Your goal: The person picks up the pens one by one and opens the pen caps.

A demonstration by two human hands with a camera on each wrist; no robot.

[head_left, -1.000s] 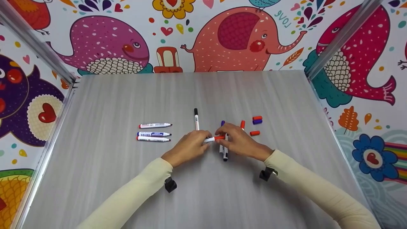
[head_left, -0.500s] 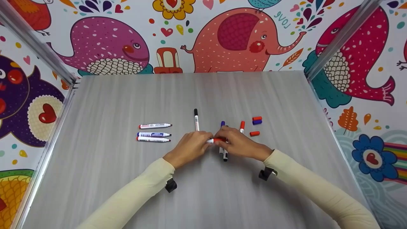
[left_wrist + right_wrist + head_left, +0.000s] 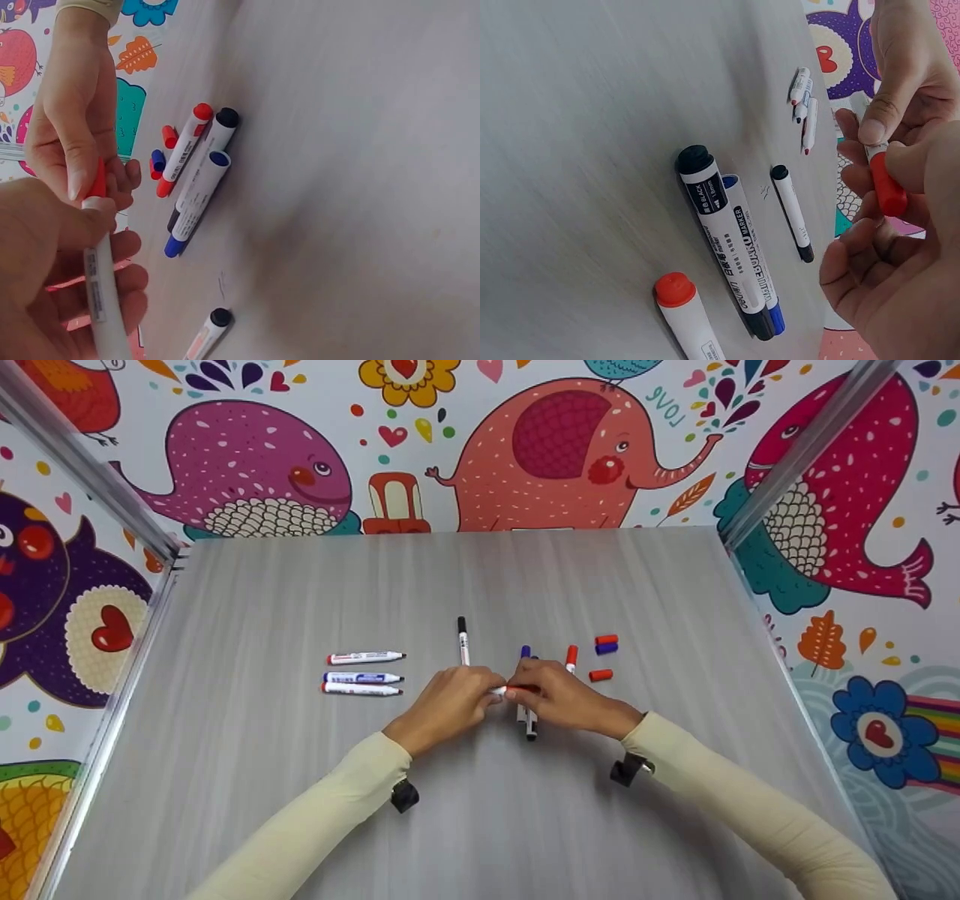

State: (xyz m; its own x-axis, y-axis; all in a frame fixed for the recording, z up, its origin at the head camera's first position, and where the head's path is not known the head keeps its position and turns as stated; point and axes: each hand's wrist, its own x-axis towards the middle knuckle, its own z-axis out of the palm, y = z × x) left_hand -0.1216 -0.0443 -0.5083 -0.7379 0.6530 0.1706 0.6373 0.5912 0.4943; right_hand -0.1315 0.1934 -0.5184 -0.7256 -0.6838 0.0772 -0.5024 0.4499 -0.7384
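Observation:
Over the middle of the table, my left hand (image 3: 448, 706) grips the white barrel of a marker (image 3: 103, 300). My right hand (image 3: 559, 695) pinches the red cap (image 3: 889, 187) at the marker's other end, and the cap sits against the barrel. Both thumbs lie close together along the marker. Below the right hand lie a black-capped marker (image 3: 724, 247) and a blue-capped one (image 3: 754, 259) side by side, partly hidden in the head view. A red-capped marker (image 3: 572, 657) lies just beyond that hand. Past the left fingers is a slim black-capped marker (image 3: 463, 643).
On the left lie three uncapped markers, one upper (image 3: 366, 657), one blue-ended (image 3: 363, 677) and one lower (image 3: 362, 688). Loose caps rest at right: a red cap (image 3: 607, 639) beside a blue cap (image 3: 607, 648), and another red cap (image 3: 601, 675). A patterned wall stands behind the table (image 3: 300, 585).
The hands have drawn slightly closer together, so less of the marker shows between them. The right fingers now cover more of the red cap. The other markers and loose caps stay put.

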